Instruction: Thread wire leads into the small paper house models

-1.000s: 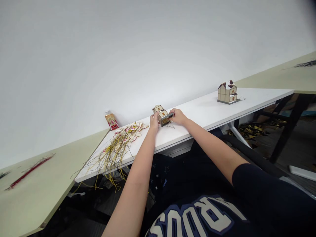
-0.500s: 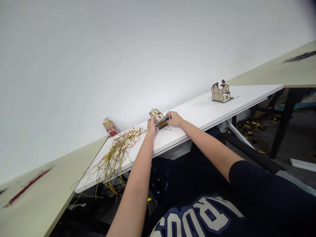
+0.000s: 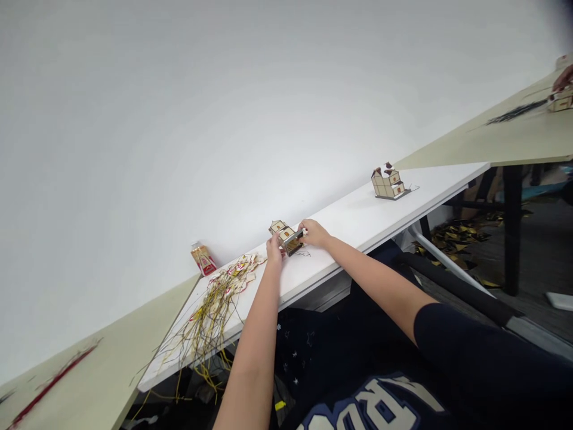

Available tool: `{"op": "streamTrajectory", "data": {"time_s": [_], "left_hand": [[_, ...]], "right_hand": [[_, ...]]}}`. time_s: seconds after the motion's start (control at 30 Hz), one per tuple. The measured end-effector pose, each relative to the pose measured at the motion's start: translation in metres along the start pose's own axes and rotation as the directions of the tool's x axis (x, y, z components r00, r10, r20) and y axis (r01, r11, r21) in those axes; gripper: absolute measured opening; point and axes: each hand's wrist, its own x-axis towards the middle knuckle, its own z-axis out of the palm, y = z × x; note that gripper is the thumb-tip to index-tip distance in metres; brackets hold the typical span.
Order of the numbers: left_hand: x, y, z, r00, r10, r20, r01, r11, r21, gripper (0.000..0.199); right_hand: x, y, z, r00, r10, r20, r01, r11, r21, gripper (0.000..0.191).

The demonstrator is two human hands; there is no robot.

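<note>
A small model house (image 3: 285,233), cream with dark edging, is tipped over above the white table (image 3: 349,233). My left hand (image 3: 274,246) is closed on its left side. At the right, by the dark base of the house, the fingers of my right hand (image 3: 313,232) are bent and pinched; a small pale bit shows at the fingertips, too small to name. A few thin dark strands hang below the house. Farther right on the same table stands a second model house (image 3: 388,183), upright on a dark base.
Left of my hands lies a heap of tags with yellow and dark strings (image 3: 219,304), hanging over the front edge. Behind it stands a drink carton (image 3: 203,259). A red bundle (image 3: 56,382) lies on the left table. At far right, another person's hand (image 3: 564,77) touches a model house.
The camera view has shifted, so the table and my hands sit lower in the picture. Another person's hand has come into view at far right. Both my hands stay at the house.
</note>
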Motion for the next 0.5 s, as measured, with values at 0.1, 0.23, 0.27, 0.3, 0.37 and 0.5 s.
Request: {"op": "streamTrajectory", "data": {"time_s": [0.1, 0.23, 0.27, 0.3, 0.37, 0.5], "left_hand": [[0.0015, -0.0013, -0.0008, 1.000, -0.012, 0.017, 0.013, 0.999, -0.045, 0.059], [0.0015, -0.0017, -0.0012, 0.999, -0.044, 0.016, 0.045, 0.994, -0.103, 0.059], [0.0015, -0.0017, -0.0012, 0.999, -0.046, 0.016, 0.048, 0.993, -0.109, 0.058], [0.0016, -0.0018, -0.0013, 0.999, -0.046, 0.016, 0.047, 0.993, -0.111, 0.058], [0.0019, -0.0020, -0.0016, 0.999, -0.045, 0.015, 0.046, 0.993, -0.112, 0.057], [0.0037, -0.0036, -0.0026, 0.999, -0.047, 0.005, 0.047, 0.992, -0.120, 0.056]], "right_hand": [[0.0005, 0.0004, 0.0000, 0.998, -0.059, -0.026, 0.060, 0.998, 0.030, 0.017], [0.0005, 0.0009, -0.0011, 0.988, -0.130, -0.078, 0.134, 0.990, 0.049, 0.016], [0.0003, 0.0007, -0.0017, 0.986, -0.140, -0.092, 0.144, 0.989, 0.043, 0.016], [0.0001, 0.0004, -0.0024, 0.983, -0.147, -0.108, 0.152, 0.988, 0.034, 0.016], [-0.0005, -0.0005, -0.0039, 0.977, -0.160, -0.139, 0.164, 0.986, 0.021, 0.016], [-0.0009, -0.0007, -0.0052, 0.970, -0.172, -0.172, 0.182, 0.982, 0.046, 0.017]]}}
